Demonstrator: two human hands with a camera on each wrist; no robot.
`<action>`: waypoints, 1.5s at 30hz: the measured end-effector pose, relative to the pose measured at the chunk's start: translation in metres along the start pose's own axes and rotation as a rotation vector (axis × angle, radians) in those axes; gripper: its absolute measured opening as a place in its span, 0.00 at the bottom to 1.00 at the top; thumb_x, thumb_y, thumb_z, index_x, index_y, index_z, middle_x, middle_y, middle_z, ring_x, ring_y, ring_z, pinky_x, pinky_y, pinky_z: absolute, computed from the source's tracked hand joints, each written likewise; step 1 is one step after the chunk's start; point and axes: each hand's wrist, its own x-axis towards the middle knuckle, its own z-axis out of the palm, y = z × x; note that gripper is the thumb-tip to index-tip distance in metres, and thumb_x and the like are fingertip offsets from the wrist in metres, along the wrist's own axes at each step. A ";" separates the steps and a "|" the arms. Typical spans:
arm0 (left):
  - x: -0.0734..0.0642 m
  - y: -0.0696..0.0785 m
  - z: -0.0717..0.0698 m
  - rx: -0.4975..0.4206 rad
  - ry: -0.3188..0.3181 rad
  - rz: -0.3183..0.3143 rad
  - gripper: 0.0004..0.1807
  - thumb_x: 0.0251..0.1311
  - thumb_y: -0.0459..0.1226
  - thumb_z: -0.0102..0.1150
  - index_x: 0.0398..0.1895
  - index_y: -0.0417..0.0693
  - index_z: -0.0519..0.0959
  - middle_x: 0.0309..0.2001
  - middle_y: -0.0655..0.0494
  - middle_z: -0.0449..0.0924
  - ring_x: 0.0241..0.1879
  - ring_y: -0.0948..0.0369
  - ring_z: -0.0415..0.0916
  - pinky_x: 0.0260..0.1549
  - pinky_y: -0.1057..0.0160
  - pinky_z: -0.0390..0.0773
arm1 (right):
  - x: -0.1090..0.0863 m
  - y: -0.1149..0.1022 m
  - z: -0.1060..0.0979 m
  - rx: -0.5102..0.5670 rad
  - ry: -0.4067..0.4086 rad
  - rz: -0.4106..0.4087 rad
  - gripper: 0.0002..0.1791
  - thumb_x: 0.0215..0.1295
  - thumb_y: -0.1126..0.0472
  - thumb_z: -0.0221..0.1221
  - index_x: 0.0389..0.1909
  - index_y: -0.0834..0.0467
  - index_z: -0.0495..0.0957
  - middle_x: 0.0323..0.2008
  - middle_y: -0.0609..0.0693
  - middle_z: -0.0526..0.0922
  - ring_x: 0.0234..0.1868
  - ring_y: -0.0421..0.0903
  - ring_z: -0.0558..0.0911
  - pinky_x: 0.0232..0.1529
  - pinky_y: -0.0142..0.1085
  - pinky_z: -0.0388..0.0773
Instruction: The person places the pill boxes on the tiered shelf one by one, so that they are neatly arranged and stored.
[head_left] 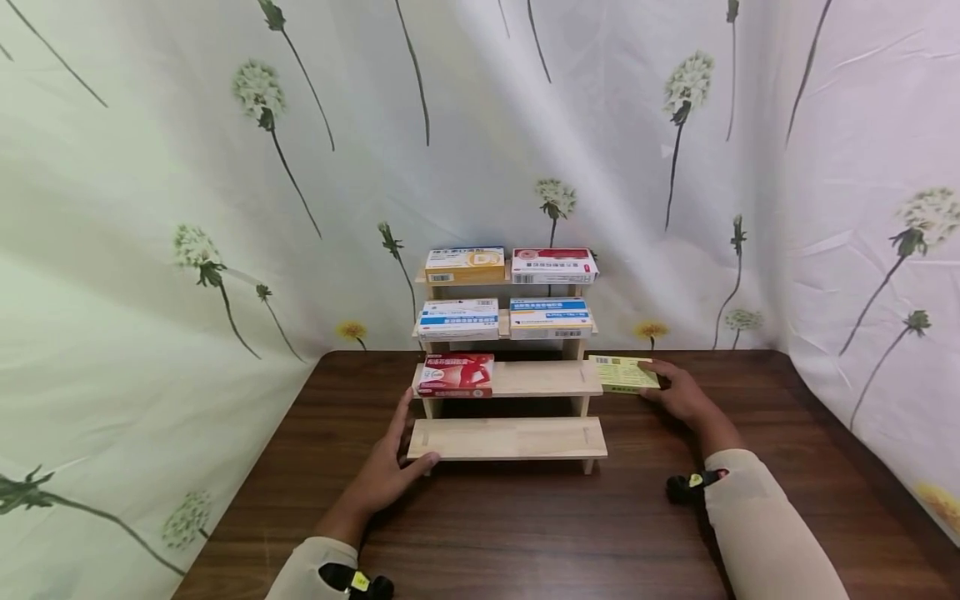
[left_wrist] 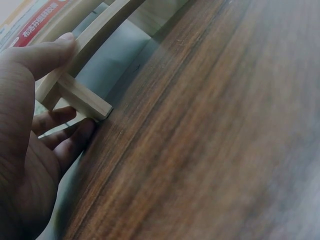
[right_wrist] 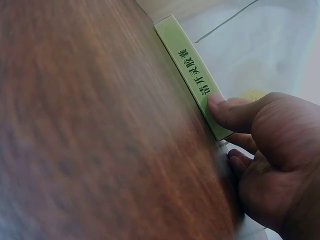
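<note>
A stepped wooden rack point(head_left: 510, 439) stands on the table, with a red medicine box point(head_left: 455, 375) on the left of its second step from the bottom. My left hand point(head_left: 384, 473) grips the rack's lower left end; its thumb point(left_wrist: 59, 50) lies on the bottom board and other fingers bend beside the leg. A yellow-green medicine box point(head_left: 624, 374) is pinched at its right end by my right hand point(head_left: 681, 395), just right of the rack. In the right wrist view the thumb presses that box's narrow printed side point(right_wrist: 192, 75); some fingertips are hidden behind it.
A yellow-and-white box point(head_left: 465, 265) and a red-and-white box point(head_left: 553, 266) sit on the top step. Two blue-and-white boxes, left point(head_left: 458, 319) and right point(head_left: 551, 317), lie one step lower. A flower-print cloth point(head_left: 480, 167) hangs behind the brown table point(head_left: 525, 533).
</note>
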 end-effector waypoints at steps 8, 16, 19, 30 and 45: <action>0.000 0.001 0.001 -0.015 -0.005 -0.002 0.62 0.73 0.45 0.72 0.91 0.73 0.33 0.80 0.34 0.67 0.68 0.41 0.78 0.59 0.46 0.85 | -0.006 -0.002 0.000 -0.019 0.020 -0.014 0.31 0.77 0.65 0.66 0.77 0.68 0.71 0.80 0.76 0.61 0.80 0.79 0.60 0.76 0.72 0.63; -0.002 0.006 -0.001 -0.009 -0.002 -0.009 0.61 0.73 0.45 0.72 0.91 0.72 0.35 0.80 0.35 0.67 0.71 0.39 0.77 0.63 0.39 0.82 | -0.004 -0.002 0.003 -0.022 0.051 -0.032 0.31 0.76 0.64 0.68 0.75 0.68 0.73 0.77 0.76 0.65 0.78 0.78 0.63 0.75 0.72 0.64; -0.001 0.007 -0.001 -0.011 -0.003 -0.014 0.61 0.73 0.45 0.72 0.91 0.71 0.34 0.81 0.35 0.66 0.73 0.38 0.75 0.65 0.37 0.81 | -0.003 -0.002 0.001 -0.033 0.063 -0.042 0.31 0.75 0.64 0.69 0.74 0.68 0.74 0.78 0.76 0.65 0.78 0.78 0.63 0.75 0.72 0.64; -0.001 0.004 0.000 0.026 0.003 -0.009 0.61 0.74 0.49 0.71 0.91 0.73 0.33 0.82 0.33 0.64 0.75 0.37 0.73 0.69 0.32 0.76 | -0.005 -0.002 -0.001 -0.036 0.060 -0.040 0.31 0.77 0.62 0.68 0.76 0.68 0.74 0.78 0.76 0.63 0.76 0.78 0.66 0.72 0.72 0.68; -0.001 0.002 0.001 0.017 0.006 -0.029 0.61 0.73 0.48 0.72 0.91 0.74 0.32 0.82 0.35 0.66 0.73 0.39 0.75 0.68 0.34 0.78 | -0.011 -0.007 -0.014 0.061 0.138 0.007 0.32 0.79 0.59 0.66 0.78 0.67 0.72 0.77 0.75 0.63 0.72 0.74 0.68 0.71 0.70 0.67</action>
